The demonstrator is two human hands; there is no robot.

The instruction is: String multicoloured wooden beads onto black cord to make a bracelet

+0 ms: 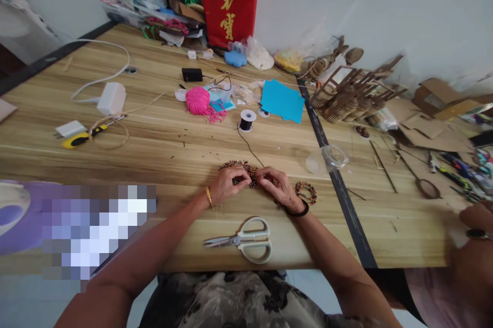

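My left hand [228, 184] and my right hand [276, 187] meet over a string of small brown and coloured beads [241, 166] on the wooden table [154, 128]. Both hands pinch the bead string between fingertips. A thin black thread [250, 148] runs from the beads up to a black thread spool [247, 120]. A finished bead bracelet [307, 192] lies just right of my right wrist. White-handled scissors [246, 240] lie near the table's front edge, below my hands.
A clear plastic cup [331, 157] lies on its side at right. Pink yarn [198, 100], blue paper [282, 100], a white charger [111, 98] and a yellow cutter [79, 139] lie further back. Wooden models [352, 93] and cardboard stand right. Another person's hand [475, 220] shows at right edge.
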